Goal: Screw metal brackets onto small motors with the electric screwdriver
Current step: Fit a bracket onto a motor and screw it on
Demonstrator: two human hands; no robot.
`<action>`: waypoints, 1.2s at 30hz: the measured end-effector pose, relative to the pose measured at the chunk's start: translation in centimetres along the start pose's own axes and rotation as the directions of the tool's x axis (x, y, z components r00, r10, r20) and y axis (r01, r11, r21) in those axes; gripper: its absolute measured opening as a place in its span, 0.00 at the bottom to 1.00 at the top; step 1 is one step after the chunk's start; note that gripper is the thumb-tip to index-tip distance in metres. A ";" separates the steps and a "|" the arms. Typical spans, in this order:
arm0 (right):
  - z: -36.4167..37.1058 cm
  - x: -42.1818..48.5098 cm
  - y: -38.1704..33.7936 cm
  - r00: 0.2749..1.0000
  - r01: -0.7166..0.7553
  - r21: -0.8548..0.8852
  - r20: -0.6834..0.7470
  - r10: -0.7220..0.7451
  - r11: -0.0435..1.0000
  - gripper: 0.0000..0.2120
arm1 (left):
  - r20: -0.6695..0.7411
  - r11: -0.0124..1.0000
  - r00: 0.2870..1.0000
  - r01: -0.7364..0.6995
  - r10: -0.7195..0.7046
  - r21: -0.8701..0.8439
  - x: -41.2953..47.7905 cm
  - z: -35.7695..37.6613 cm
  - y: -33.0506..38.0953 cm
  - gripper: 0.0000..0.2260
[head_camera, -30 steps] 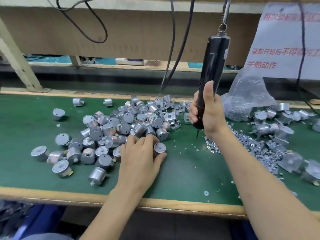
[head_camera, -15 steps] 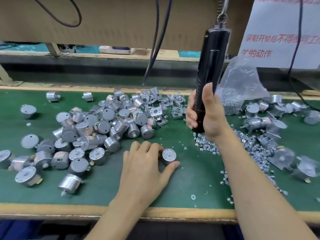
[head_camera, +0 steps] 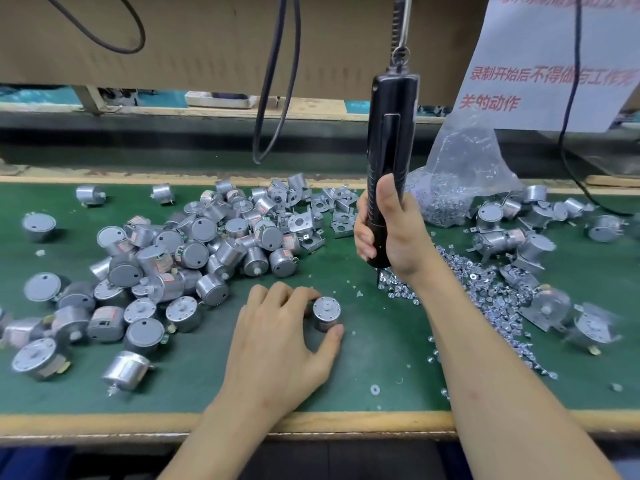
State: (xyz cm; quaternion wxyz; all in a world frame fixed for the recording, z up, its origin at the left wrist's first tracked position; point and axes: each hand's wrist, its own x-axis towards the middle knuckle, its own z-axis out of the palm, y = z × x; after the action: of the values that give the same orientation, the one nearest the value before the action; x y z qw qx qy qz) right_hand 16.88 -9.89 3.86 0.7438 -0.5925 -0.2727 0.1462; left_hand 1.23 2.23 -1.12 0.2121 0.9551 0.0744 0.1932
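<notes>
Left hand (head_camera: 277,344): thumb and fingertips are pinching one motor (head_camera: 326,313), standing shaft-up on the mat (head_camera: 207,382), near centre.
Screws (head_camera: 398,289): the screwdriver (head_camera: 389,161) tip is dipping among them; whether one is catching, I cannot tell.
Right hand (head_camera: 391,233): fingers are clenching its barrel, holding it upright.
Brackets (head_camera: 311,220): are lying far, centre; one is needing seating on the motor, holes aligned, before driving.

The electric screwdriver (head_camera: 389,140) in the right hand (head_camera: 391,233) was glossy black; the motor (head_camera: 326,312) at the left hand (head_camera: 277,344) was silver-grey, on a dark green mat (head_camera: 363,358)
</notes>
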 end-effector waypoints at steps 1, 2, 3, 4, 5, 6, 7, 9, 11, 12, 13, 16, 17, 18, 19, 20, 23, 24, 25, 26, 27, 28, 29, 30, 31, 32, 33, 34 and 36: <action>0.0 0.0 0.0 1.000 0.000 0.008 0.000 0.000 1.000 0.40 | -0.002 1.000 1.000 0.002 -0.002 -0.002 0.0 0.0 0.0 0.20; 0.0 0.0 -0.1 1.000 0.002 0.016 0.001 -0.002 1.000 0.40 | -0.003 1.000 1.000 0.004 -0.004 -0.003 0.0 0.0 0.1 0.20; 0.0 0.0 -0.2 1.000 0.007 0.021 0.004 -0.007 1.000 0.40 | -0.005 1.000 1.000 0.005 -0.005 -0.005 0.0 0.0 0.1 0.20; 0.1 -0.1 -0.2 1.000 0.013 0.023 0.007 -0.013 1.000 0.40 | -0.008 1.000 1.000 0.006 -0.006 -0.008 0.0 0.0 0.1 0.19; 0.2 -0.1 -0.2 1.000 0.019 0.025 0.009 -0.020 1.000 0.40 | -0.010 1.000 1.000 0.008 -0.008 -0.010 0.0 0.0 0.1 0.19; 0.3 -0.1 -0.2 1.000 0.025 0.028 0.011 -0.025 0.999 0.40 | -0.011 1.000 1.000 0.009 -0.009 -0.011 0.0 0.1 0.0 0.18; 0.3 -0.1 -0.3 0.999 0.030 0.032 0.011 -0.030 0.999 0.40 | -0.011 1.000 1.000 0.011 -0.011 -0.010 0.0 0.1 0.0 0.18; 0.4 -0.2 -0.3 0.999 0.037 0.034 0.011 -0.037 0.999 0.40 | -0.014 1.000 1.000 0.011 -0.011 -0.010 0.0 0.1 0.0 0.17; 0.5 -0.2 -0.4 0.999 0.039 0.032 0.010 -0.040 0.999 0.40 | -0.022 1.000 1.000 0.009 -0.009 -0.010 0.0 0.2 -0.1 0.16; 0.4 -0.2 -0.4 0.999 0.040 0.031 0.009 -0.040 0.999 0.40 | -0.024 1.000 1.000 0.008 -0.008 -0.010 0.0 0.2 0.0 0.16; 0.4 -0.2 -0.4 0.999 0.040 0.028 0.008 -0.040 0.999 0.40 | -0.023 1.000 1.000 0.007 -0.007 -0.009 0.0 0.2 0.0 0.16; 0.3 -0.2 -0.3 0.999 0.037 0.023 0.000 -0.037 0.999 0.40 | -0.025 1.000 1.000 0.010 -0.010 -0.011 0.0 0.2 0.0 0.17; 0.3 -0.1 -0.3 0.999 0.038 0.018 -0.002 -0.038 0.999 0.40 | -0.027 1.000 1.000 0.009 -0.009 -0.012 0.0 0.2 0.0 0.17; 0.2 -0.1 -0.2 0.999 0.039 0.012 -0.003 -0.039 0.999 0.40 | -0.030 1.000 1.000 0.008 -0.008 -0.012 0.1 0.2 0.0 0.17; 0.2 -0.1 -0.2 0.999 0.039 0.008 -0.004 -0.039 0.999 0.39 | -0.031 1.000 0.999 0.007 -0.007 -0.010 0.1 0.2 0.0 0.17; 0.2 -0.1 -0.2 0.999 0.038 0.005 -0.006 -0.038 0.999 0.39 | -0.032 1.000 0.999 0.007 -0.008 -0.008 0.1 0.2 0.1 0.17; 0.1 -0.1 -0.2 0.999 0.038 -0.004 -0.013 -0.038 0.999 0.39 | -0.032 1.000 0.999 0.012 -0.012 -0.011 0.1 0.2 0.0 0.17; 0.0 -0.1 -0.1 0.999 0.037 -0.006 -0.014 -0.037 0.999 0.39 | -0.034 1.000 0.999 0.012 -0.012 -0.013 0.1 0.3 0.0 0.17; 0.0 -0.1 -0.1 0.999 0.037 -0.007 -0.016 -0.037 0.999 0.39 | -0.035 1.000 0.999 0.011 -0.011 -0.015 0.1 0.3 0.0 0.17; 0.0 -0.1 -0.1 0.999 0.037 -0.007 -0.017 -0.037 0.999 0.39 | -0.037 1.000 0.999 0.010 -0.010 -0.017 0.1 0.3 -0.1 0.17; 0.0 -0.1 -0.1 0.999 0.036 -0.007 -0.018 -0.036 0.999 0.39 | -0.040 1.000 0.999 0.010 -0.011 -0.019 0.1 0.3 -0.1 0.17; 0.0 -0.1 -0.1 0.999 0.035 -0.007 -0.019 -0.035 0.999 0.39 | -0.044 1.000 0.999 0.010 -0.011 -0.019 0.1 0.4 -0.1 0.17; -0.1 -0.1 -0.1 0.999 0.033 -0.008 -0.019 -0.034 0.999 0.39 | -0.049 1.000 0.999 0.010 -0.011 -0.019 0.1 0.4 -0.1 0.16; -0.1 -0.1 -0.1 0.999 0.033 -0.007 -0.018 -0.033 0.999 0.39 | -0.054 1.000 0.998 0.009 -0.010 -0.018 0.0 0.4 -0.2 0.16; -0.1 -0.1 -0.1 0.999 0.033 -0.008 -0.017 -0.033 0.999 0.39 | -0.057 1.000 0.998 0.009 -0.010 -0.018 0.0 0.5 -0.2 0.16; -0.1 -0.1 -0.2 0.999 0.033 -0.010 -0.017 -0.033 0.999 0.39 | -0.057 1.000 0.998 0.010 -0.011 -0.019 0.0 0.5 -0.2 0.16; -0.2 -0.1 -0.2 0.999 0.033 -0.012 -0.019 -0.034 0.999 0.39 | -0.056 1.000 0.998 0.011 -0.013 -0.020 0.0 0.4 -0.2 0.16; -0.2 -0.1 -0.2 0.999 0.033 -0.012 -0.020 -0.033 0.999 0.39 | -0.055 1.000 0.998 0.013 -0.014 -0.019 0.1 0.4 -0.2 0.16; -0.2 -0.2 -0.3 0.999 0.030 -0.013 -0.020 -0.030 0.999 0.39 | -0.053 1.000 0.998 0.014 -0.015 -0.017 0.1 0.5 -0.2 0.17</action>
State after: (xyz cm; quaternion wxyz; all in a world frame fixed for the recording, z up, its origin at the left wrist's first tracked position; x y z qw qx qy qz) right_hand 16.87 -10.24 4.05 0.7448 -0.5945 -0.2751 0.1272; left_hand 1.46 2.22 -1.55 0.2194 0.9472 0.0851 0.2176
